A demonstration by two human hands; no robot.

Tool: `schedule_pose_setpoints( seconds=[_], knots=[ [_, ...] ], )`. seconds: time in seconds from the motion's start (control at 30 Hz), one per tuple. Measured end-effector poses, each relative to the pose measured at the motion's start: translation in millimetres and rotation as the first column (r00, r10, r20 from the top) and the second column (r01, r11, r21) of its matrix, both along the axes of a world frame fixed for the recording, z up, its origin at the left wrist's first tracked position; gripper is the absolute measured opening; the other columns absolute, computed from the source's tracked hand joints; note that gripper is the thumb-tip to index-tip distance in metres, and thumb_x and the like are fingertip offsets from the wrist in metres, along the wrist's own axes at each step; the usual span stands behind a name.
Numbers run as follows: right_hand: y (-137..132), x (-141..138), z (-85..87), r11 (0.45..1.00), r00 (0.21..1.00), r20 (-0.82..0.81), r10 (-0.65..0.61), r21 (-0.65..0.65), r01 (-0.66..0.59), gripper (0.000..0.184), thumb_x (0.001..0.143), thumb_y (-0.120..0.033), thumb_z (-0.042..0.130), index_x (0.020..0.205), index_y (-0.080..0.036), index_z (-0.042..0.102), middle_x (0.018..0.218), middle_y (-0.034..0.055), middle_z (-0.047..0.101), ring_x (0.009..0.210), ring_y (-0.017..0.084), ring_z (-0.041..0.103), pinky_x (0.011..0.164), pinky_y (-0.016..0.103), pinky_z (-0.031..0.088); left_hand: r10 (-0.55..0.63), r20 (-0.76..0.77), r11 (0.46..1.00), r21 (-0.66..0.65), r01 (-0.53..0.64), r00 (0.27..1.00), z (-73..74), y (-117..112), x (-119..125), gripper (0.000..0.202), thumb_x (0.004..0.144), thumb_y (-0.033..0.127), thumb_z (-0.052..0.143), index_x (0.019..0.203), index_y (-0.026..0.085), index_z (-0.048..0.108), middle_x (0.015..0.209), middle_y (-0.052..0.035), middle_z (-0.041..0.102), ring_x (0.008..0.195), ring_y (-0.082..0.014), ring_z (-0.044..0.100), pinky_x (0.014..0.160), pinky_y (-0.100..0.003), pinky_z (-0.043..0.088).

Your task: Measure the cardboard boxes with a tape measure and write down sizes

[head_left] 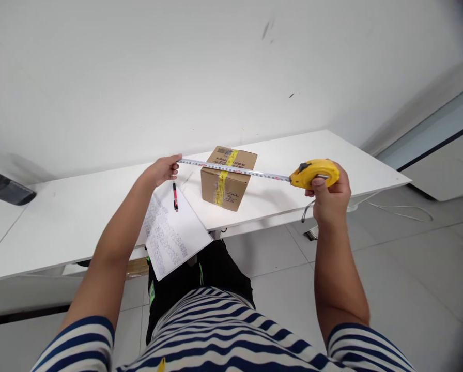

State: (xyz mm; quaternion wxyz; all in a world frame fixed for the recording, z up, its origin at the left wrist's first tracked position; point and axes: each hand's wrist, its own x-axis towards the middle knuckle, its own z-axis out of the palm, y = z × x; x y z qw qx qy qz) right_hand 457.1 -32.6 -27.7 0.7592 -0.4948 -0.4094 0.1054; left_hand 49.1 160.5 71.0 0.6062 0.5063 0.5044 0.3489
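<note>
My right hand (331,195) grips the yellow case of a tape measure (315,173), held out to the right past the table's front edge. From it the pale blade (263,174) stretches leftward to my left hand (164,170), whose fingers are closed on its end. The blade passes in front of a cardboard box (222,187), across its upper part; I cannot tell whether it touches. Yellow printed tape runs down the box, and dark handwriting marks its front. A dark wrist strap hangs below the case.
Handwritten sheets of paper (190,222) overhang the front edge of the white table (88,212). A red and black pen (174,197) lies on them. At far left is a dark cylindrical object (10,188). A white wall stands behind; a cable (394,212) trails on the floor at right.
</note>
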Motion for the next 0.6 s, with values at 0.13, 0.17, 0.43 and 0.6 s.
schedule_pose_setpoints(
  seconds=[0.13, 0.17, 0.43, 0.6],
  knots=[
    [12.1, -34.9, -0.9, 0.999, 0.996, 0.082, 0.032, -0.045, -0.028, 0.077, 0.07, -0.066, 0.087, 0.134, -0.029, 0.065, 0.12, 0.0101, 0.07, 0.077, 0.018, 0.067, 0.051, 0.029, 0.053, -0.103, -0.157, 0.989, 0.09, 0.119, 0.982, -14.0, -5.7, 36.9, 0.037, 0.083, 0.053, 0.081, 0.083, 0.019, 0.065, 0.074, -0.0012, 0.059, 0.062, -0.0132, 0.055, 0.064, -0.03, 0.046],
    [16.5, -45.2, 1.0, 0.997, 0.993, 0.108, 0.048, -0.06, -0.042, 0.078, 0.07, -0.066, 0.086, 0.135, -0.029, 0.064, 0.123, 0.0097, 0.07, 0.083, 0.019, 0.069, 0.055, 0.03, 0.057, -0.12, -0.203, 0.984, 0.105, 0.144, 0.972, -15.2, -6.0, 45.7, 0.041, 0.079, 0.056, 0.083, 0.085, 0.02, 0.065, 0.081, -0.0045, 0.065, 0.069, -0.0159, 0.061, 0.067, -0.032, 0.048],
    [31.0, -78.1, 14.4, 0.982, 0.982, 0.146, 0.119, -0.163, -0.095, 0.074, 0.075, -0.064, 0.084, 0.136, -0.028, 0.062, 0.134, 0.0112, 0.069, 0.103, 0.025, 0.071, 0.082, 0.044, 0.065, -0.037, -0.221, 0.993, 0.1, 0.06, 0.974, -25.8, -21.4, 70.8, 0.073, 0.065, 0.072, 0.087, 0.113, 0.026, 0.058, 0.11, -0.0127, 0.075, 0.103, -0.0301, 0.068, 0.077, -0.035, 0.046],
    [34.9, -71.9, 16.5, 0.979, 0.978, 0.159, 0.137, -0.172, -0.109, 0.071, 0.075, -0.065, 0.083, 0.131, -0.027, 0.063, 0.114, 0.009, 0.071, 0.09, 0.022, 0.068, 0.068, 0.037, 0.061, -0.061, -0.3, 0.952, 0.269, 0.146, 0.952, -19.8, -32.5, 72.3, 0.055, 0.079, 0.071, 0.076, 0.073, 0.022, 0.054, 0.081, -0.0052, 0.065, 0.075, -0.0186, 0.056, 0.066, -0.031, 0.038]
  ],
)
